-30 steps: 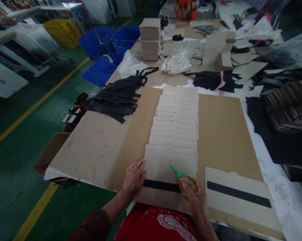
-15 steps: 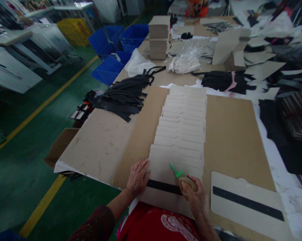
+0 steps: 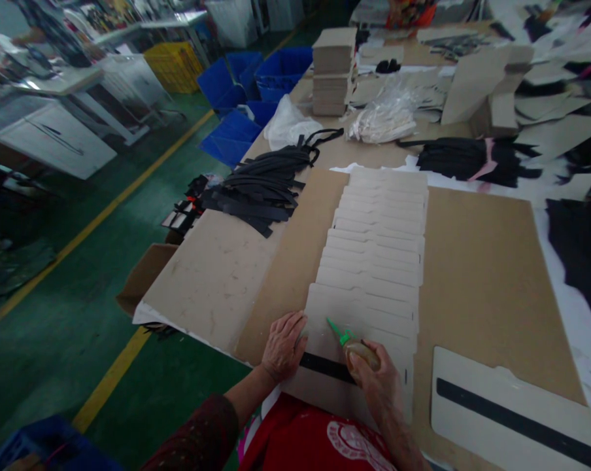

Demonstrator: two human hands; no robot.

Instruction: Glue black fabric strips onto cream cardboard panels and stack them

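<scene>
My right hand (image 3: 376,376) grips a squeeze bottle (image 3: 361,355) of brownish liquid, likely glue, with a green nozzle (image 3: 338,331). The nozzle points up and to the left, just over the nearest of several overlapping beige boards (image 3: 335,307). On that board's left edge rests my left hand (image 3: 284,347), fingers extended and holding nothing. A black strip (image 3: 327,367) lies across the near board between my hands, its right part hidden by my right hand. To the right, a separate beige board (image 3: 511,386) carries a similar black strip (image 3: 516,418).
Black straps (image 3: 261,186) are heaped at the table's left side. Farther back stand a stack of boards (image 3: 332,72), a plastic-wrapped bundle (image 3: 386,118) and a tied black bundle (image 3: 472,160). Blue bins (image 3: 231,137) stand on the floor beyond the left edge.
The bottle in my right hand has moved left along the near board, closer to my left hand. My left hand stays on the board's edge. The camera view has turned left.
</scene>
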